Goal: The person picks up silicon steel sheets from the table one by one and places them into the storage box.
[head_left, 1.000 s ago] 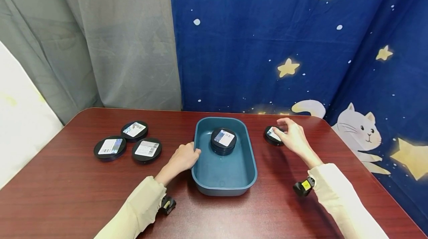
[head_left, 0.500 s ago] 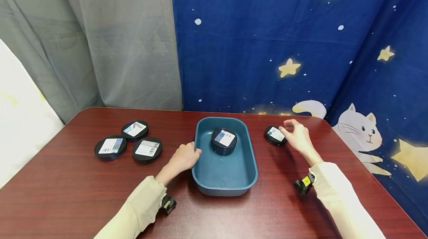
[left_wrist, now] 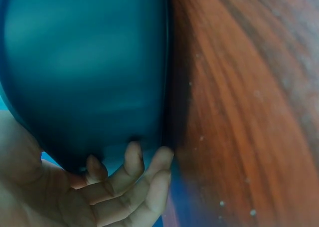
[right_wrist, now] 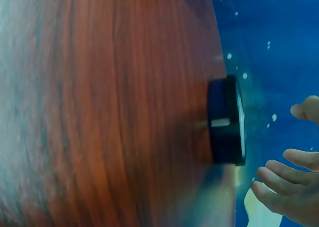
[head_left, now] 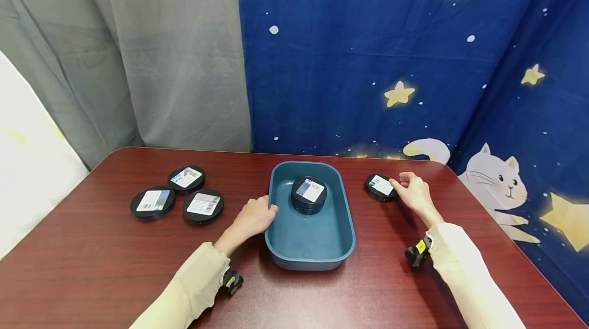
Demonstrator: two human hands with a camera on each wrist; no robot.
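Note:
My left hand [head_left: 253, 215] grips the left rim of a blue-grey plastic bin [head_left: 309, 239]. In the left wrist view its fingers [left_wrist: 132, 162] curl against the bin's outer wall [left_wrist: 84, 77]. Inside the bin sits a round black tub [head_left: 309, 195], labelled on top, with a seam around its side. On the table to the right lies another round black tub [head_left: 381, 187] with a white label. My right hand [head_left: 414, 193] hovers just right of it, holding nothing. The right wrist view shows the loosely spread fingers [right_wrist: 279, 182] apart from that tub [right_wrist: 227, 122].
Three more round black tubs lie grouped on the left of the table: a rear one [head_left: 186, 179], a left one [head_left: 152, 203] and a front one [head_left: 203, 206]. The red-brown wooden table [head_left: 115, 267] ends before a grey curtain [head_left: 179, 63] and a blue starry curtain [head_left: 322, 78].
My right hand has drawn back to the right, off the tub that its fingers overlapped a second ago. My left hand keeps its place on the bin's rim.

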